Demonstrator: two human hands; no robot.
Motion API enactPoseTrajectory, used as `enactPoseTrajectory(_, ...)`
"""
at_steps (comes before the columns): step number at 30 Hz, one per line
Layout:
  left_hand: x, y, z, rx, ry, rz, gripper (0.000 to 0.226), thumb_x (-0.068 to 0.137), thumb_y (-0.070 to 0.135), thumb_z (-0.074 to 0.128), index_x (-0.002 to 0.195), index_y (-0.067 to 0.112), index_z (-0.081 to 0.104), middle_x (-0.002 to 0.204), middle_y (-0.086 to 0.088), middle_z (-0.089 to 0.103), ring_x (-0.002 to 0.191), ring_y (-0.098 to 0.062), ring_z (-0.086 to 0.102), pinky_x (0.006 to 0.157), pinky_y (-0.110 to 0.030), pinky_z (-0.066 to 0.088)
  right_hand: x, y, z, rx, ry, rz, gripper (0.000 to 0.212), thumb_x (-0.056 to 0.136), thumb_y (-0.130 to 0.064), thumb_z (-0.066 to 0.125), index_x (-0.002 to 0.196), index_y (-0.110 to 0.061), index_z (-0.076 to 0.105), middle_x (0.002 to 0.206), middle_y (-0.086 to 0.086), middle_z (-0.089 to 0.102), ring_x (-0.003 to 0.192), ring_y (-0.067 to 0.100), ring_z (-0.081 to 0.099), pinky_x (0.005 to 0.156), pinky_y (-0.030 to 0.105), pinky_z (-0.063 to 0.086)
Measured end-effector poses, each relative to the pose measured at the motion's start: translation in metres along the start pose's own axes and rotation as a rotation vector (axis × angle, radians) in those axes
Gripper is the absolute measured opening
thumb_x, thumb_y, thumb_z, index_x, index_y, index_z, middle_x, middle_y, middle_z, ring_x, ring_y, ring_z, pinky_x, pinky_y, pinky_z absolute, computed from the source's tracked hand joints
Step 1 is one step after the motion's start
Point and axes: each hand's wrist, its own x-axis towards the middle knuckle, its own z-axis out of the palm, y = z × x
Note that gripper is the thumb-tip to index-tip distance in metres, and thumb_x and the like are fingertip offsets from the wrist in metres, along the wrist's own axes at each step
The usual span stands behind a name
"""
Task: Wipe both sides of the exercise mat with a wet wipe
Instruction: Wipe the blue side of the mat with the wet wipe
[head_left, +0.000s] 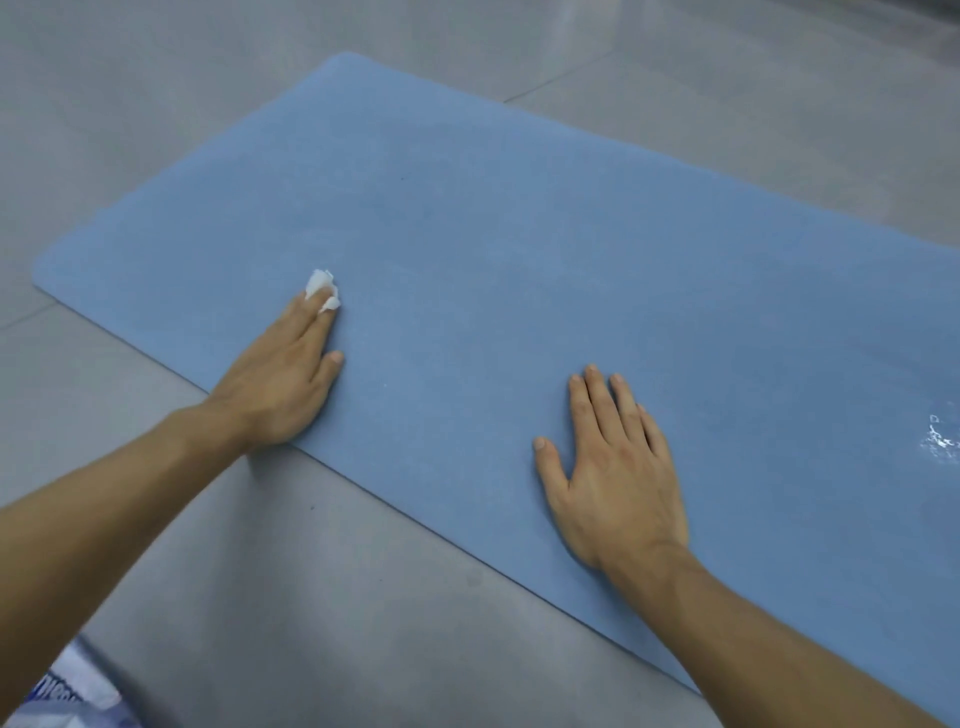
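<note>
Our left fingers (311, 332) lie straight and close together, pressing the wipe (318, 283) down onto the mat (519, 234). White folds poke out ahead of the fingertips and between two of them. The left thumb (327, 366) lies slightly apart from them on the 3 o'clock side, its tip on the mat. The left hand (283, 374) sits at about 9 o'clock from the middle of the view, its heel at the mat's near edge, close to the mat's left end.

Our right fingers (597, 400) are straight and slightly spread, pointing toward 12 o'clock and holding nothing. The right hand (618, 478) rests palm down on the mat at about 5 o'clock from the middle, with the right thumb (548, 457) spread toward 10 o'clock.

The blue mat lies flat on the grey floor (156, 104), running from 10 o'clock down to 4 o'clock across the view. A shiny patch (940, 441) glints on it at the 3 o'clock edge. A blurred blue-and-white packet (62, 696) lies on the floor in the 7 o'clock corner, well apart from the mat.
</note>
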Motion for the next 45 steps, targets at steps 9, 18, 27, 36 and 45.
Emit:
enactPoseTrajectory(9,-0.058,0.079,0.019,-0.052,-0.022,0.246,0.067,0.105,0.041,0.024,0.163,0.013,0.006,0.172,0.001,-0.009,0.158,-0.013,-0.004,0.127,-0.029,0.0,0.001,0.0,0.001,-0.008,-0.001,0.003,0.078,0.097,-0.061,0.013,0.163,-0.019,0.011,0.17,-0.005,0.004,0.157,0.014,-0.003,0.127,0.036,0.007)
enactPoseTrajectory(18,-0.102,0.124,0.021,-0.103,-0.107,0.438,0.064,0.109,0.028,0.039,0.164,0.018,0.008,0.172,0.008,-0.005,0.157,-0.01,-0.001,0.126,-0.032,0.009,0.001,-0.001,0.0,-0.007,-0.003,0.003,0.079,0.096,-0.062,0.013,0.163,-0.021,0.009,0.17,-0.006,0.002,0.156,0.013,-0.004,0.127,0.035,0.004)
enactPoseTrajectory(27,-0.047,0.012,-0.001,0.014,0.033,0.073,0.067,0.103,0.046,0.02,0.163,0.019,0.011,0.171,0.007,0.006,0.156,-0.004,0.002,0.125,-0.022,0.001,0.0,0.0,-0.001,0.004,-0.004,0.002,0.078,0.097,-0.061,0.012,0.163,-0.021,0.004,0.17,-0.007,-0.002,0.156,0.012,-0.008,0.127,0.035,0.004)
enactPoseTrajectory(36,-0.075,0.056,0.01,-0.084,-0.009,0.16,0.066,0.104,0.044,0.023,0.163,0.016,0.01,0.172,0.005,-0.005,0.157,-0.009,0.0,0.125,-0.025,0.001,0.0,0.0,0.0,0.001,0.0,0.004,0.078,0.097,-0.061,0.013,0.163,-0.021,0.008,0.17,-0.006,0.001,0.156,0.013,-0.005,0.127,0.036,0.006)
enactPoseTrajectory(45,-0.13,0.157,0.033,0.028,-0.099,0.587,0.06,0.106,0.036,0.04,0.16,0.011,0.029,0.171,-0.003,0.013,0.158,-0.019,0.01,0.122,-0.036,0.019,0.002,0.0,0.002,-0.009,0.005,0.012,0.079,0.096,-0.061,0.015,0.163,-0.019,0.014,0.17,-0.004,0.007,0.157,0.015,0.0,0.126,0.037,0.01)
